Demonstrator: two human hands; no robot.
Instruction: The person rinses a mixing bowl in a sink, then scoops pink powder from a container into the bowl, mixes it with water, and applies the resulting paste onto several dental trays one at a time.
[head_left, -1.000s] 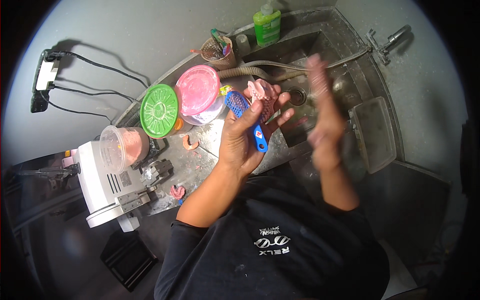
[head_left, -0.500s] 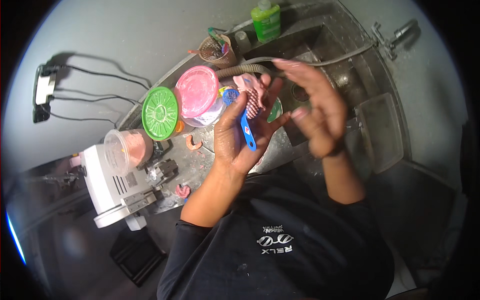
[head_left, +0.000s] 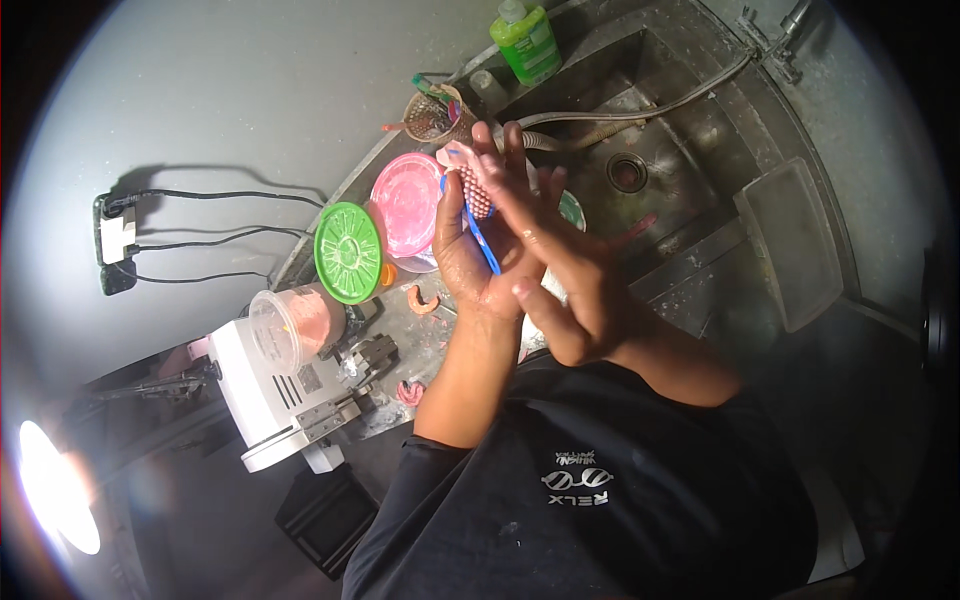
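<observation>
A blue perforated dental impression tray (head_left: 477, 232) lies across my left hand (head_left: 473, 283), its handle toward my wrist. My left thumb is bent along the tray's side and the fingers support it from behind. Pink impression material (head_left: 474, 186) fills the tray's upper end and shows rows of small bumps. My right hand (head_left: 578, 275) reaches over from the right with fingers stretched out, its fingertips over the pink material. They appear to touch it, but the exact contact is hidden.
Left of my hands stand tubs with a pink lid (head_left: 404, 200) and a green lid (head_left: 348, 253), a clear tub of pink powder (head_left: 312, 325) and a white machine (head_left: 262, 400). A sink (head_left: 680, 165), hose (head_left: 600, 116) and green bottle (head_left: 527, 45) are at the back right.
My right hand has come down and left, from raised apart to over the pink material. The tray now appears more edge-on, and the whole view has shifted.
</observation>
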